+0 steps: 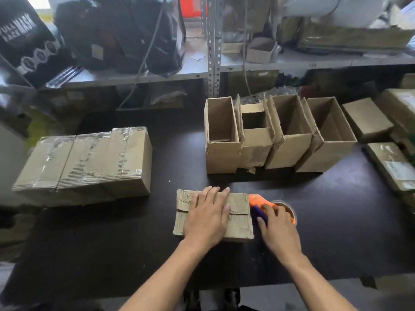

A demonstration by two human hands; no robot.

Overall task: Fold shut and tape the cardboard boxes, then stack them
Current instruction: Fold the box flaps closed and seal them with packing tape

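Observation:
A small cardboard box (239,223) lies on the black table (112,243) in front of me, its flaps folded down. My left hand (208,216) presses flat on top of it with straight fingers. My right hand (278,230) holds an orange and purple tape dispenser (258,203) against the box's right end; its tape roll (289,209) shows behind my fingers. Three taped boxes (85,162) sit side by side at the left. Several open boxes (278,133) stand in a row at the back right.
A metal shelf (202,70) with black bags and cartons runs behind the table. More closed cartons (390,167) lie at the table's right edge. A cable hangs down by the shelf post (213,46).

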